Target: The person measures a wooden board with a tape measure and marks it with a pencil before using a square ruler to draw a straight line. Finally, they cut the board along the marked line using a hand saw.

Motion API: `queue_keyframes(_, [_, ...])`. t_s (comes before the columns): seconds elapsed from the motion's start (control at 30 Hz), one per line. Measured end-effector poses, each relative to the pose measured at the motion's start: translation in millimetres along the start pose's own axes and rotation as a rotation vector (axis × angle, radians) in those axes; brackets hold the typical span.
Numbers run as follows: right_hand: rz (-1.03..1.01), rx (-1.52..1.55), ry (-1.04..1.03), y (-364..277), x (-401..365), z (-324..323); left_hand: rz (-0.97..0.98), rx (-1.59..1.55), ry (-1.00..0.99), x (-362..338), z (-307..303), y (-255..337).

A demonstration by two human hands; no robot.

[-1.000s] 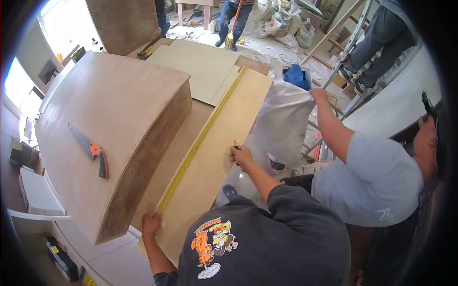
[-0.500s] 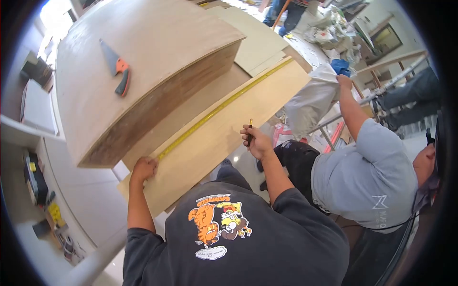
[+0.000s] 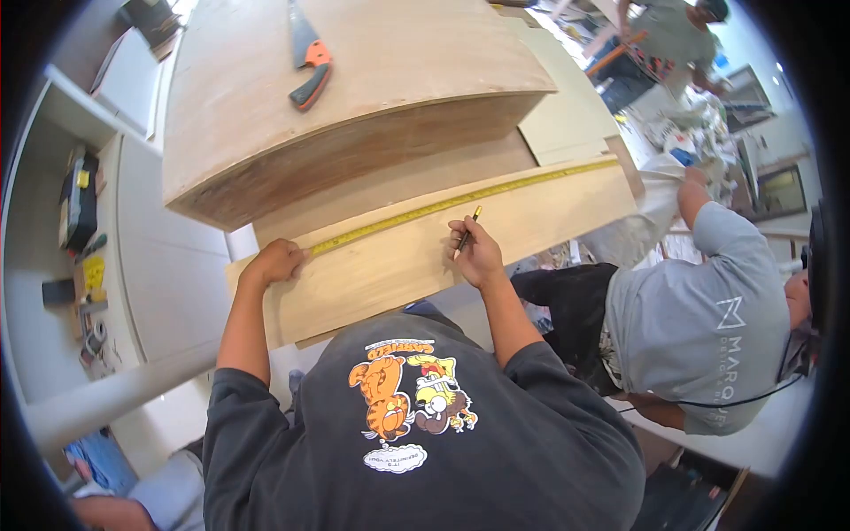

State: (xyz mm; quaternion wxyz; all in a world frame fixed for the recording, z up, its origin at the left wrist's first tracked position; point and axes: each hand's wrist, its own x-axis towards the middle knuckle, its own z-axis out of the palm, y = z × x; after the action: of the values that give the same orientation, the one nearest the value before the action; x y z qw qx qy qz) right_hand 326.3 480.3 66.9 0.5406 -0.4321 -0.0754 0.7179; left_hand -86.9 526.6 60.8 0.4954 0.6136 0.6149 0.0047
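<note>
A long pale wooden board [image 3: 381, 282] lies across in front of me. Along its far side stretches a yellow tape measure [image 3: 443, 204], its blade laid flat nearly to the board's right end. My left hand [image 3: 280, 262] is closed at the blade's left end, pressing it on the board; its fingertips are partly hidden. Over the middle of the board my right hand [image 3: 478, 254] grips a dark pencil [image 3: 465, 237], its yellowish end pointing up just short of the tape.
Beyond the board stands a large curved wooden piece [image 3: 381, 53] with a handsaw [image 3: 312, 66] on top. A person in a grey shirt [image 3: 699, 319] is close on my right; another person [image 3: 664, 53] is farther back. Shelves with tools [image 3: 81, 203] line the left.
The view has turned, so the board lies more level and the far person shows more fully. My right hand with the pencil is nearer the tape; my left hand stays at the blade's end.
</note>
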Motion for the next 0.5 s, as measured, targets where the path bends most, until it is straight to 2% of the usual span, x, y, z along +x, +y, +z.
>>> queue_keyframes(0.07, [0.023,-0.159,-0.029,-1,8,2,0.007,-0.053,-0.004,-11,-2,10])
queue_keyframes(0.2, [0.013,-0.376,-0.061,4,19,20,0.035,0.100,-0.018,-17,-10,16])
queue_keyframes(0.27, [-0.093,-0.496,-0.099,12,32,27,0.013,0.074,-0.040,-11,-11,7])
queue_keyframes(0.43, [-0.286,-0.794,-0.246,14,54,48,-0.062,0.176,0.052,-8,-15,-8])
queue_keyframes(0.5, [-0.294,-0.807,-0.272,20,65,50,-0.100,0.235,0.089,-7,-13,-11])
